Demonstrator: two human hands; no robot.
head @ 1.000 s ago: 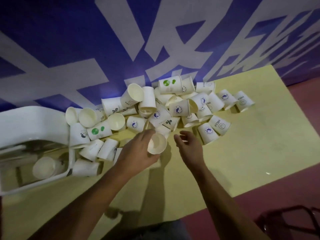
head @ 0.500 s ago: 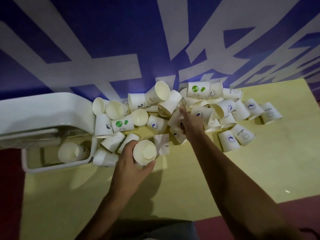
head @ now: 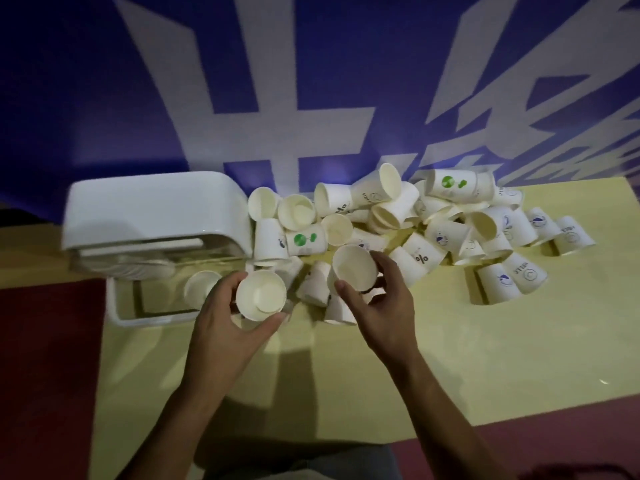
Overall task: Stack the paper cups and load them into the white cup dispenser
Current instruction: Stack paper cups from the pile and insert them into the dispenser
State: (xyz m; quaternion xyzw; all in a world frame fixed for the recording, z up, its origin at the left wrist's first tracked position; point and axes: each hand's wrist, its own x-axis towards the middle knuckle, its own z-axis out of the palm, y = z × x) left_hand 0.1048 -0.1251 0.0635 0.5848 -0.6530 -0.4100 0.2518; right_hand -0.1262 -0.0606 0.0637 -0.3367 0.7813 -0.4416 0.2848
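Observation:
A heap of several white paper cups (head: 446,233), some printed with blue or green marks, lies along the back of the yellow table (head: 519,358). My left hand (head: 225,327) grips one paper cup (head: 261,294), mouth toward me, near the dispenser. My right hand (head: 381,306) holds a second paper cup (head: 353,268) just right of it, mouth up and tilted. The white cup dispenser (head: 156,213) lies on its side at the left. One cup (head: 199,287) rests inside its open frame.
A blue wall with large white characters (head: 277,98) rises right behind the cups. The table's left edge drops to a dark red floor (head: 45,375). The yellow surface in front of my hands is bare. A dark object sits at the bottom right corner (head: 588,474).
My right hand reached into the heap, then came back toward me holding a cup. The left hand with its cup shifted slightly left, toward the dispenser. The camera view swung right.

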